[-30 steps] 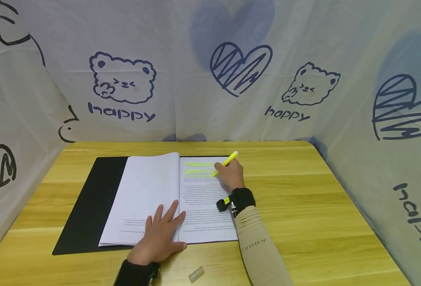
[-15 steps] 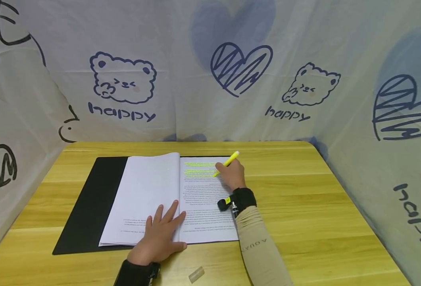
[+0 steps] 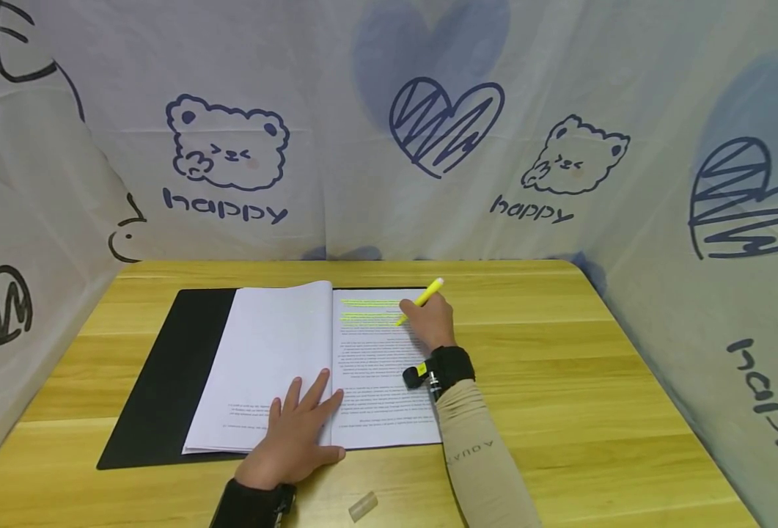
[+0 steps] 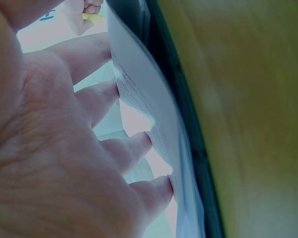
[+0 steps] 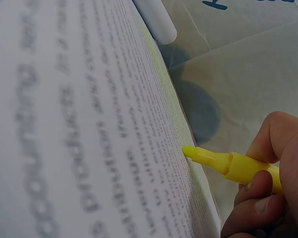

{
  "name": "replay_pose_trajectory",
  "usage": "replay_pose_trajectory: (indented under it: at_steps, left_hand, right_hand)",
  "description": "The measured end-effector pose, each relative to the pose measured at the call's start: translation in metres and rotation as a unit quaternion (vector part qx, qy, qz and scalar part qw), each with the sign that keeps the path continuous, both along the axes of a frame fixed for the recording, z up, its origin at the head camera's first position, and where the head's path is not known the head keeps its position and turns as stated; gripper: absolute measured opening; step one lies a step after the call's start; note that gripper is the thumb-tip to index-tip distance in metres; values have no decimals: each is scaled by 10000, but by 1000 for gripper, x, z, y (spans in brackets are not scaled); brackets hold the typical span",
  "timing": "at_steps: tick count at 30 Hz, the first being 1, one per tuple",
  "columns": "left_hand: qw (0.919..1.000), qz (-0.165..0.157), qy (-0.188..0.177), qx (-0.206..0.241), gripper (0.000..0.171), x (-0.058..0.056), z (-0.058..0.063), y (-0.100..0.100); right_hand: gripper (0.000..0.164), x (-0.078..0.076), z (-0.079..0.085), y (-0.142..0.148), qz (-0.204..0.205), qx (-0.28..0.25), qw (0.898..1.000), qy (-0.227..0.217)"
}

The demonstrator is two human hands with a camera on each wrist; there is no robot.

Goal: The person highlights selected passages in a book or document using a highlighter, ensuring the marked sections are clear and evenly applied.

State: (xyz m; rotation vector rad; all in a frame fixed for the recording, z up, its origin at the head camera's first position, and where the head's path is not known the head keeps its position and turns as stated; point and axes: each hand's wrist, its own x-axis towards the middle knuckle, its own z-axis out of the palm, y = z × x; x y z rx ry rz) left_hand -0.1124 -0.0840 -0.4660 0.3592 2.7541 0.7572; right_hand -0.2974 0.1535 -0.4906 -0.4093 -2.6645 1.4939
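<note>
My right hand (image 3: 430, 323) pinches a yellow highlighter (image 5: 248, 168), its tip at the upper part of the printed right page (image 3: 382, 367). Several yellow marked lines (image 3: 369, 317) run across the top of that page. In the right wrist view the thumb and fingers curl round the barrel, with the tip right at the print. My left hand (image 3: 294, 440) lies spread across the lower inner part of the left page (image 3: 270, 337) and the fold. In the left wrist view its straight fingertips (image 4: 143, 144) touch the paper. The pages rest in a black folder (image 3: 164, 381).
A small greyish-brown cylindrical piece (image 3: 363, 507) lies near the front of the wooden table (image 3: 560, 411). White fabric (image 3: 356, 220) printed with bears and hearts hangs behind the table and along both sides.
My right hand has slid slightly to the right along the text with the highlighter. The left hand stays in place on the pages.
</note>
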Motion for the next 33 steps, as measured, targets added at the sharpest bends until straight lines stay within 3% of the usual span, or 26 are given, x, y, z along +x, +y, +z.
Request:
replay_pose_trajectory:
  at_steps: [33]
  left_hand:
    - [10000, -8, 1, 24, 83, -1, -1, -1]
  right_hand:
    - [31, 3, 2, 4, -138, 102, 9998, 36]
